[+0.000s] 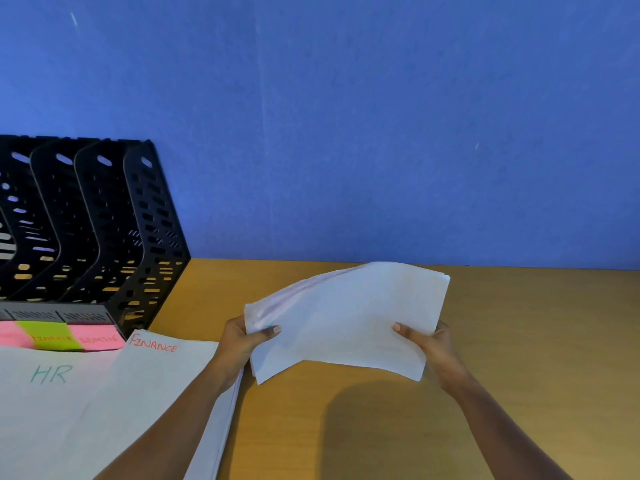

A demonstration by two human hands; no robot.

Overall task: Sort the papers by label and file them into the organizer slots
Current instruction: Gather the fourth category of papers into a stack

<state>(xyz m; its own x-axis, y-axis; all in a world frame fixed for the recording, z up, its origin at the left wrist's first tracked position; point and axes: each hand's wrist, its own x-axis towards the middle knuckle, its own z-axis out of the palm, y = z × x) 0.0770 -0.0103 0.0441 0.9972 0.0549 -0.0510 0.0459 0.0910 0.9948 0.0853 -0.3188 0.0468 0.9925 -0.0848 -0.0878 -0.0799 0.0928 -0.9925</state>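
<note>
Sorted piles: an HR sheet (52, 375) and a Finance sheet (152, 346) overlap on the desk (346, 438).
Left hand (242, 341): grasps the stack's left edge, thumb on top.
Right hand (429, 344): grasps the right edge likewise.
Stack (346, 317): held above the desk, bowed; no label visible.
Doing it well: likely square the sheets, then read each label before placing it.
Organizer (86, 220): far left; sticky notes (52, 336) mark its slots.
</note>
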